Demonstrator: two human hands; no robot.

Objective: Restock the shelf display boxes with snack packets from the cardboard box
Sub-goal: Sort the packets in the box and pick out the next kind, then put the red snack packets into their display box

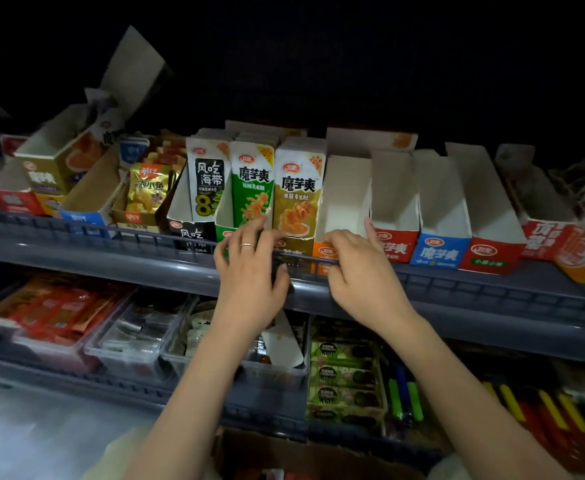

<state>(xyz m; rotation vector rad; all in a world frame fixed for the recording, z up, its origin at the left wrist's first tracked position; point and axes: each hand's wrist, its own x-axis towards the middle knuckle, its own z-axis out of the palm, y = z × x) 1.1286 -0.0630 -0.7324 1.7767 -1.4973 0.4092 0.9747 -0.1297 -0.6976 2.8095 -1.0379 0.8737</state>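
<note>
fingers (249,237) of our left hand (249,275) are curling round the gold display box (296,199) front, centre frame. our right hand (364,275) is gripping the empty orange display box (344,192) beside it, probably squaring both for refilling. the cardboard box (284,455) is sitting bottom centre.

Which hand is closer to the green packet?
Left. The left hand has its fingertips right at the bottom of the green packet. The right hand is farther to the right, at the orange box.
</note>
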